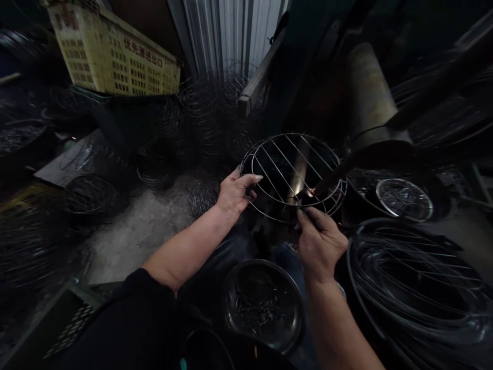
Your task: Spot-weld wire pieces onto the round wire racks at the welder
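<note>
A round wire rack (285, 167), made of rings with parallel bars across, is held up in front of me. My left hand (233, 194) grips its left rim, the thumb on top. At the near edge of the rack, my right hand (320, 234) is closed in a pinch; whether it holds the rim or a small piece of wire I cannot tell. Just above those fingertips, the copper-coloured tip (310, 192) of a dark machine arm meets the rim. A brass-coloured post (299, 172) shows through the bars. Below my hands, a metal bowl (265, 303) holds short wire pieces.
A thick metal cylinder (373, 97) belongs to the machine at right. Coiled wire (416, 288) fills a black tub at lower right. A yellow crate (119, 51) stands at upper left. Wire bundles (90, 194) lie on the floor at left. A green crate (69, 324) is at lower left.
</note>
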